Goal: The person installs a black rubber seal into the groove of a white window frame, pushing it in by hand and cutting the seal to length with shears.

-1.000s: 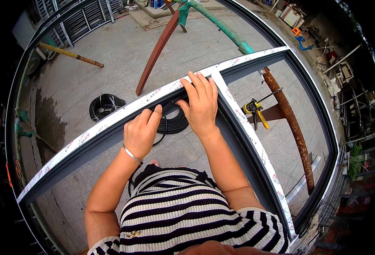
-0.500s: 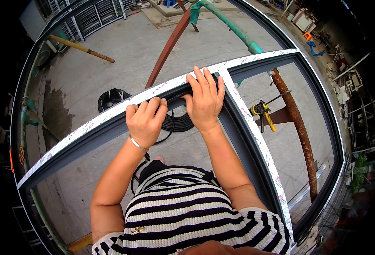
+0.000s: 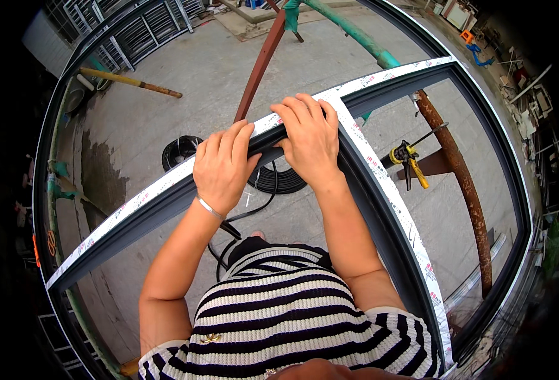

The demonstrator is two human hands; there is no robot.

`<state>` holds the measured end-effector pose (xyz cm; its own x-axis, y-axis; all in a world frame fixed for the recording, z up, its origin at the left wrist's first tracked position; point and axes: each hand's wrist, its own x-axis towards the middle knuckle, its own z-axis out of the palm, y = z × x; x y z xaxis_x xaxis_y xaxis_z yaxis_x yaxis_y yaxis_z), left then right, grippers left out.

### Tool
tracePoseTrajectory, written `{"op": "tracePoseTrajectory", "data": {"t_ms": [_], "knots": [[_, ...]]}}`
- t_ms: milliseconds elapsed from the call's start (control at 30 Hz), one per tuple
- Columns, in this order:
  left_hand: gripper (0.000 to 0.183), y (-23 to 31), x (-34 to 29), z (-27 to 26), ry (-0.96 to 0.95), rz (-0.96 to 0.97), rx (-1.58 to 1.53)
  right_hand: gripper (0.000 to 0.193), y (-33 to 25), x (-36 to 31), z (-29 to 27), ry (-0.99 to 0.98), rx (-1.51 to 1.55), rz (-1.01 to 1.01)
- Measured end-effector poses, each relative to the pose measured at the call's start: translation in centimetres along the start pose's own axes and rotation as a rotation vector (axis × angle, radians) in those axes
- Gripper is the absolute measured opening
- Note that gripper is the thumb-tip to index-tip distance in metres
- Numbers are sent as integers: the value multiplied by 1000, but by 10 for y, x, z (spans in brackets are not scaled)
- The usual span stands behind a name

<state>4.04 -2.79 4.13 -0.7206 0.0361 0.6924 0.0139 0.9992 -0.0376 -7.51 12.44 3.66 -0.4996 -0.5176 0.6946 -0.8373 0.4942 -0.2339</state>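
Grey paving (image 3: 216,69) lies beneath the frame (image 3: 398,212), where the left hand (image 3: 219,168) and right hand (image 3: 308,139) curl round the white bar (image 3: 143,197), a black strip (image 3: 267,137) apparently seated between them, with more seemingly left in the coil (image 3: 286,185) below, how much being unclear.

Tiny red and black print (image 3: 372,161) dots the white strips (image 3: 401,212) left of and above the yellow tool (image 3: 422,176), too small to read.

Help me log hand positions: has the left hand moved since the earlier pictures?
Yes: against the white-faced crossbar, the left hand has shifted forward, its fingers now lying across that face.
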Motion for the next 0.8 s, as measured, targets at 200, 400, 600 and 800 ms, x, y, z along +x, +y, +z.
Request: {"op": "tracePoseTrajectory", "data": {"t_ms": [200, 400, 600, 800], "knots": [[61, 4, 7, 5, -44, -49, 17, 61, -2, 4, -2, -10, -70, -35], [52, 7, 7, 14, -54, -88, 4, 52, 9, 22, -8, -290, -362, -134], [49, 9, 6, 16, 15, -92, 38, 57, 42, 43, -23, -467, -403, -464], [50, 16, 7, 22, 22, -138, 107, 58, 38, 58, -28, -653, -378, -441]]}}
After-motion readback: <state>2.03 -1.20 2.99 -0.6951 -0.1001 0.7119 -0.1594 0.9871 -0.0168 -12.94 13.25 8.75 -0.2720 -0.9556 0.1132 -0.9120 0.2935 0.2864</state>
